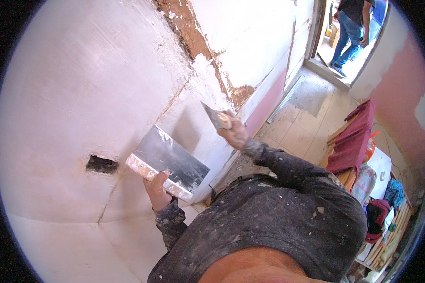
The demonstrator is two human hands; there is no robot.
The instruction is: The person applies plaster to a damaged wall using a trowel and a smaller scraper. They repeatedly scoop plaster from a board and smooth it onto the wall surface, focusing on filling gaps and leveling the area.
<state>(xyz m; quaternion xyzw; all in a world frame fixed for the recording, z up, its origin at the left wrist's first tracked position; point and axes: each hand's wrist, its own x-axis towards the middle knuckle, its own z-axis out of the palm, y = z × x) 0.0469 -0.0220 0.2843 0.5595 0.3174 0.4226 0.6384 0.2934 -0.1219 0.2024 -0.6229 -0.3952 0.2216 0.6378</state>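
My left hand [157,191] is closed on the plaster-smeared long grip of a wide steel plastering blade [172,154]. The grip runs along the blade's lower left edge, and the shiny face carries white smears. To the right and a little higher, my right hand [235,134] wraps round the handle of a putty knife [212,116]. Its pointed-looking metal blade tilts up and left, near the wall corner; whether it touches the wall I cannot tell. Pale plaster covers the wall [89,85] around both tools, with a crack line running behind them.
A rectangular dark hole [102,164] sits in the wall at left. Bare brown patches [243,95] break the plaster at the corner. At right stand a bench with a maroon cloth [356,137] and piled clothes [378,214]. Another person [349,28] stands in the doorway.
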